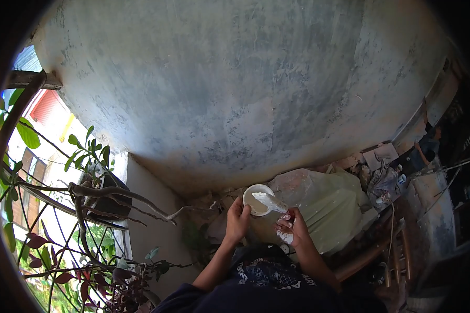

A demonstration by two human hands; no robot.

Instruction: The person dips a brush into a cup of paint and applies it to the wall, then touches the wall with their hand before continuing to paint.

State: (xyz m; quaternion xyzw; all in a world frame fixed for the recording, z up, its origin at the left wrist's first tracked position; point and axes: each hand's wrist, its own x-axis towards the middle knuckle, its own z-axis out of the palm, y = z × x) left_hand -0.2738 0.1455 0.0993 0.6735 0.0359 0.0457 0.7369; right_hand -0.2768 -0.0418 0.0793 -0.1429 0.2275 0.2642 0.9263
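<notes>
My left hand [238,221] grips the left side of a round white tub [247,195], its thumb at the rim. Pale material shows inside the tub. My right hand [293,227] is closed on the handle end of a flat tool [270,202] coated in white paste. The tool's blade reaches left over the tub's opening. White paste is smeared on the fingers and palm of my right hand. How far the handle runs into the hand is hidden.
A patchy grey-blue wall [219,94] rises ahead. Below it lies a pale green cover [334,208] over something bulky. Branches and a potted plant [108,195] stand at the left by a metal grille. Crumpled cloth [381,180] and wooden chair parts [397,255] are at the right.
</notes>
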